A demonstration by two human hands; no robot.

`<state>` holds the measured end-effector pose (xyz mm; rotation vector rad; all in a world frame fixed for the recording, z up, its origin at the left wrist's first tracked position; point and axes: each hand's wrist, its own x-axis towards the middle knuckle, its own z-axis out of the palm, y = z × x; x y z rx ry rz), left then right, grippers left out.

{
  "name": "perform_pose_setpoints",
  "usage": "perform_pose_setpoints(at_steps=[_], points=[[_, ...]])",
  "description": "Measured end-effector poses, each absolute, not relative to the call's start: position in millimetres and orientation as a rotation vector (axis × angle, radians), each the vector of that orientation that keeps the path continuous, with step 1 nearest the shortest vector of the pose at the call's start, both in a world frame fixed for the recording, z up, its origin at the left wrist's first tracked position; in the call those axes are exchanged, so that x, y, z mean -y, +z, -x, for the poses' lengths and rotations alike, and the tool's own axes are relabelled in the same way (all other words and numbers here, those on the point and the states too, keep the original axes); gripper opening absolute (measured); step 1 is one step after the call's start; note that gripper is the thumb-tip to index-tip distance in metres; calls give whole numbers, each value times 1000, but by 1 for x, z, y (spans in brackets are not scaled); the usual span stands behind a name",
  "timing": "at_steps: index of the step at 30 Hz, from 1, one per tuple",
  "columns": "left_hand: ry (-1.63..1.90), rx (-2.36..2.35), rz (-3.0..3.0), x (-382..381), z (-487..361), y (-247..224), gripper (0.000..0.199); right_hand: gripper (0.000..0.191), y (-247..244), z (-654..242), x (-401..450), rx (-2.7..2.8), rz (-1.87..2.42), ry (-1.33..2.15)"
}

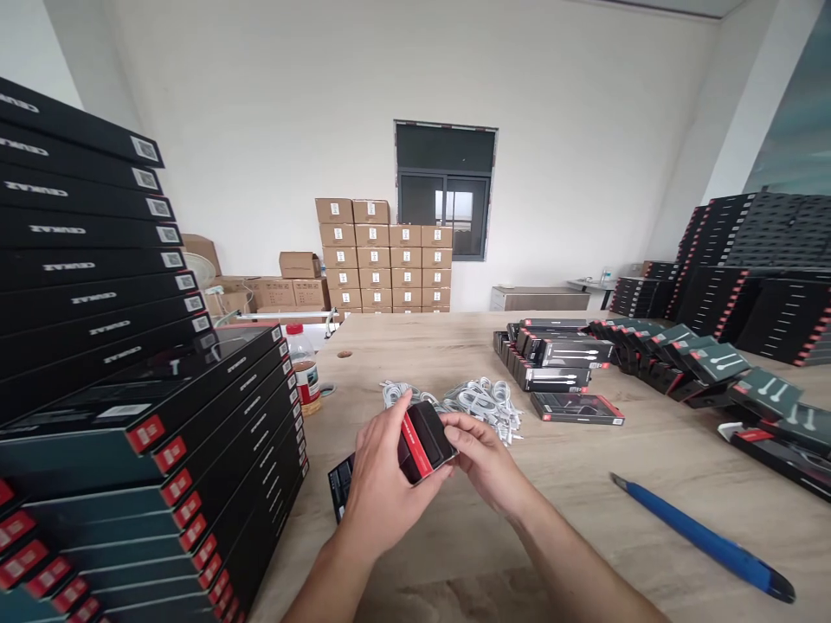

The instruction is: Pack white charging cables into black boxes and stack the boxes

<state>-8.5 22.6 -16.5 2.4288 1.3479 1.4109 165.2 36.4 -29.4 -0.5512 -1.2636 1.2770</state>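
Over the near middle of the table, my left hand [382, 472] is wrapped round a black cardboard box [425, 437] with a red stripe. A printed dark part at its lower left shows behind that hand; whether it belongs to the same box I cannot tell. My right hand [480, 450] is closed at the box's right end, its thumb and fingertips pinching the edge there. Just beyond the hands lie bundles of coiled white cables [484, 407].
Tall stacks of black boxes [247, 433] rise at the left, beside a red-capped bottle [302, 372]. Small packed boxes [551, 363] and one flat box [576, 408] lie right of the cables. A blue utility knife [707, 541] rests at the right. Open boxes [720, 359] stand farther right.
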Motion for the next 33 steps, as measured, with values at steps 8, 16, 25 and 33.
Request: perform_pose_setpoints(at_steps=[8, 16, 25, 33], points=[[1632, -912, -1902, -18, 17, -9, 60, 32, -22, -150, -18, 1336, 419, 1302], [1701, -762, -1549, -6, 14, 4, 38, 28, -5, -144, 7, 1367, 468, 1108], [1699, -872, -1225, -16, 8, 9, 43, 80, -25, -145, 3, 1702, 696, 444], [1658, -964, -1697, -16, 4, -5, 38, 38, -27, -151, -11, 1509, 652, 451]])
